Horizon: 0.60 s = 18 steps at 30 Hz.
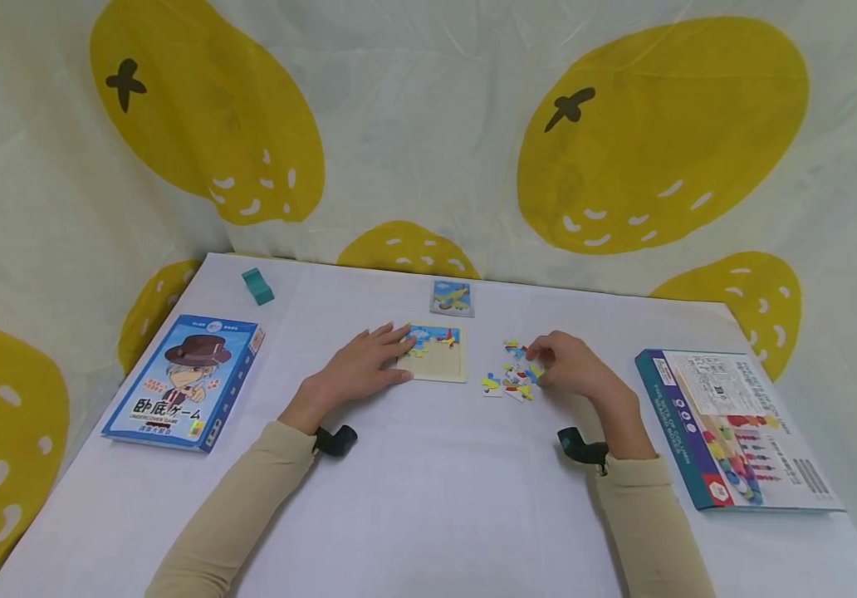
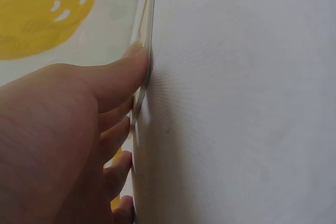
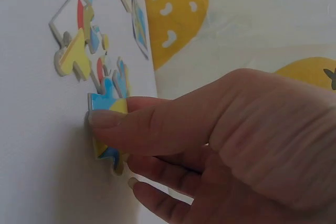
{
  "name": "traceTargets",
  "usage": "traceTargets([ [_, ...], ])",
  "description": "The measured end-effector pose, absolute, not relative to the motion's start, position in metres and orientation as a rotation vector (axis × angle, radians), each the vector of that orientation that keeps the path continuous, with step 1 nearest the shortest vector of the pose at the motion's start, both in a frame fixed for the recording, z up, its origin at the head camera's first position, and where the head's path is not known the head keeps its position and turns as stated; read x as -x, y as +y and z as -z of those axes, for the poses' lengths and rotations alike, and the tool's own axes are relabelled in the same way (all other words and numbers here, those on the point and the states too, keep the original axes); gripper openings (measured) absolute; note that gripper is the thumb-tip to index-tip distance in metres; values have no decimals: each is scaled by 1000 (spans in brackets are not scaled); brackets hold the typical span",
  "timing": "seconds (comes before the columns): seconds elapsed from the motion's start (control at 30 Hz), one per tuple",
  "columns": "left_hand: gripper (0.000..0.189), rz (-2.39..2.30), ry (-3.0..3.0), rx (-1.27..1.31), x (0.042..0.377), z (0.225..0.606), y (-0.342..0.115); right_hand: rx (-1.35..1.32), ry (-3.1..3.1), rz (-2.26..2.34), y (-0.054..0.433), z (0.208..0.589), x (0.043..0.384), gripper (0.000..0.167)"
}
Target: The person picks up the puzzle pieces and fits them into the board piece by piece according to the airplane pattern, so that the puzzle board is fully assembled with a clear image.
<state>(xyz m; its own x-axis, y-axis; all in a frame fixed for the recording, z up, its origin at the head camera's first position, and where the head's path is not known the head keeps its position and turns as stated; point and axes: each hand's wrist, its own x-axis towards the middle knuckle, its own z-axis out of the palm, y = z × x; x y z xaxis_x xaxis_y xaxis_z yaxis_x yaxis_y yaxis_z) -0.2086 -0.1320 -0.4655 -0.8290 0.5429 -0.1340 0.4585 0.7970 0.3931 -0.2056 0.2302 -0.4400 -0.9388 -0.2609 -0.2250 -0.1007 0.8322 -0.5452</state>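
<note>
My left hand point(image 1: 364, 361) rests with fingers spread on the left side of a wooden puzzle tray point(image 1: 439, 368). Its thumb touches the tray's near edge, also seen in the left wrist view. Joined blue pieces and a red-marked one fill the tray's far part; bare wood shows in the near part. To the right of the tray lies a heap of loose jigsaw pieces point(image 1: 514, 387). Over the heap's right side, my right hand point(image 1: 570, 365) pinches a blue and yellow jigsaw piece point(image 3: 101, 102) between thumb and fingers. The thumb hides part of that piece.
A small picture card point(image 1: 452, 297) with a plane lies behind the tray. At the far left sits a teal block point(image 1: 257, 286). A blue game box point(image 1: 182, 382) lies at the left, and another box point(image 1: 735, 432) at the right.
</note>
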Motion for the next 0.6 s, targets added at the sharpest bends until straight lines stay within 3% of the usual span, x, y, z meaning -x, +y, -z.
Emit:
traceTargets([
  [0.6,69,-506,2753,-772,208,467,-132,234,2738,969,228,435,211,5],
])
